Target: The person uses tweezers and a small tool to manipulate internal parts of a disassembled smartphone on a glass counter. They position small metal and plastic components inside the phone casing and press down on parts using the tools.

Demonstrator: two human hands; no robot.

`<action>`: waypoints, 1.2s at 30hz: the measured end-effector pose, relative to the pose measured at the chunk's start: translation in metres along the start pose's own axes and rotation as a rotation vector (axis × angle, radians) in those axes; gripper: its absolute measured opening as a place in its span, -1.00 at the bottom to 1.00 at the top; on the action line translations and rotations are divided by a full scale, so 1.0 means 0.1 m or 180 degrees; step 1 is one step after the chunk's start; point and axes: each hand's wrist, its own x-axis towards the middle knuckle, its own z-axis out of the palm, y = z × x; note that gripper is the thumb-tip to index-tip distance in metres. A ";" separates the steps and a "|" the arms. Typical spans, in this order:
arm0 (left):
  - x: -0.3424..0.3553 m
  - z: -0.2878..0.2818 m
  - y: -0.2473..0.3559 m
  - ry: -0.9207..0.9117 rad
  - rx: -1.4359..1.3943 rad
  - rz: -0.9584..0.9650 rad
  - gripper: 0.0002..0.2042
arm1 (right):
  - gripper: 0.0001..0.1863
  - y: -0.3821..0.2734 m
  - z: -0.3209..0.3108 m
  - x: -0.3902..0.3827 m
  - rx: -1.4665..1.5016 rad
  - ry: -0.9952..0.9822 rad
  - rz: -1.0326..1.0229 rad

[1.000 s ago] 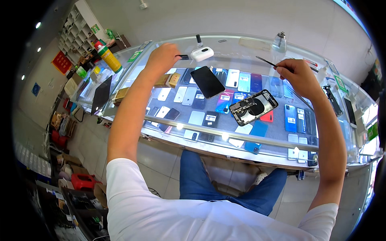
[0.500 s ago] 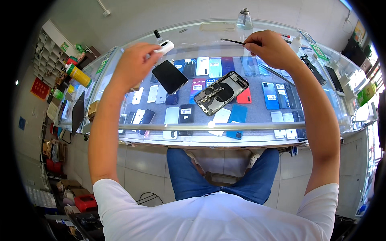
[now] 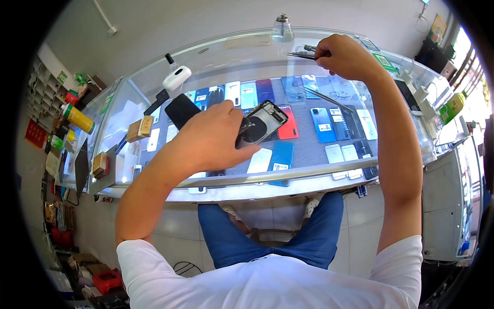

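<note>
White short-sleeved T-shirt (image 3: 267,283), blue jeans (image 3: 267,234), bare forearms, light shoes (image 3: 310,207).

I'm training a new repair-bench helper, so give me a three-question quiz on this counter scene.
1. True or false: the left hand grips the opened phone with exposed round coil.
2. The right hand holds: A) thin metal tweezers B) yellow bottle C) white puck.
3. What surface does the clear glass bottle stand on?

Key: 1 true; 2 A; 3 the glass display counter.
</note>
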 end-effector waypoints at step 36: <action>-0.43 -0.25 -0.08 0.2909 -0.1145 0.1644 -0.54 | -0.74 -0.07 0.56 0.20 -0.0498 0.0477 -0.0559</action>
